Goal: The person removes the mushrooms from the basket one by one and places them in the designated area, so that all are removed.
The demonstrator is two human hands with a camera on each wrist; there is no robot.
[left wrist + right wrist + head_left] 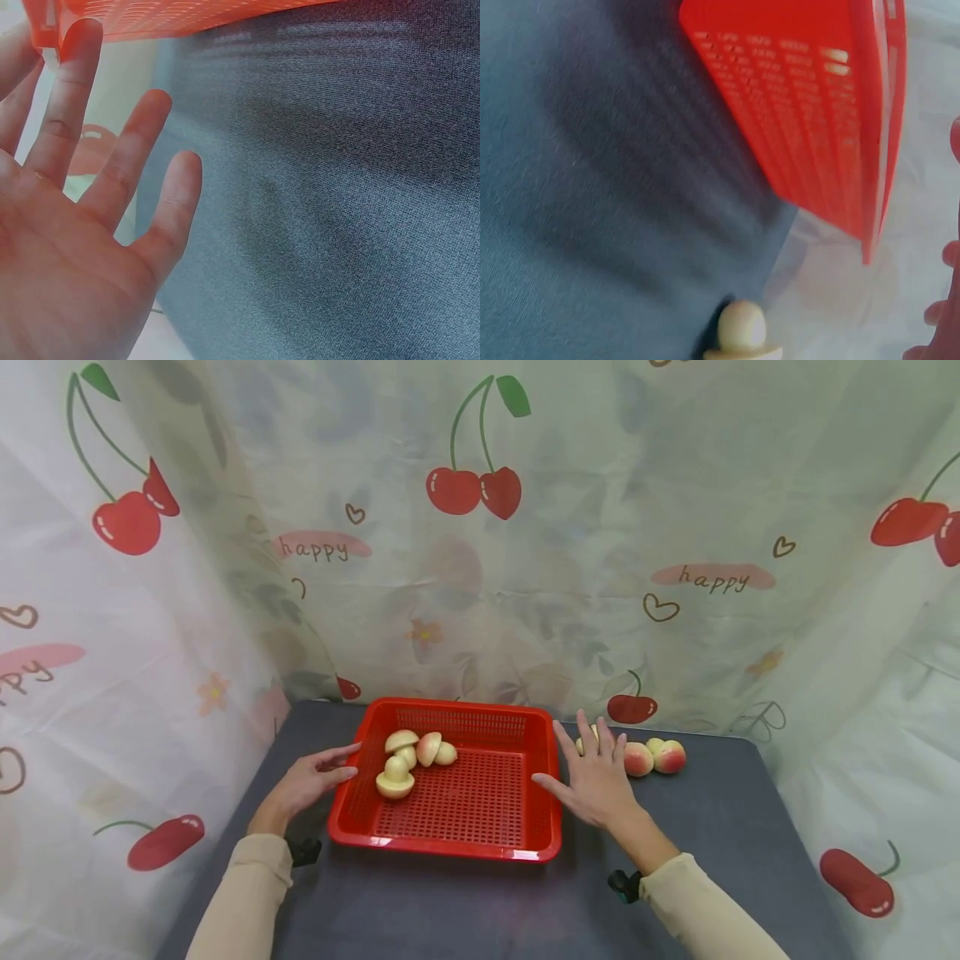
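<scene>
A red plastic basket (450, 853) with slotted walls stands on the dark table. Inside, toward its left end, lie three cream toy mushrooms (395, 778), one with a pinkish cap. My left hand (318, 781) is at the basket's left rim, thumb and fingertips touching it; in the left wrist view its ring and little fingers (176, 195) stretch out straight. Over the right rim hovers my right hand (596, 785), fingers spread and nothing held. Behind it, more pink-and-cream mushrooms (669, 756) rest on the table, one partly hidden by the fingers.
A dark grey cloth (465, 910) covers the table. Pale curtains with cherry prints (480, 577) hang close along the back and both sides. Another view of a mushroom (742, 328), stem up, shows low in the right wrist view.
</scene>
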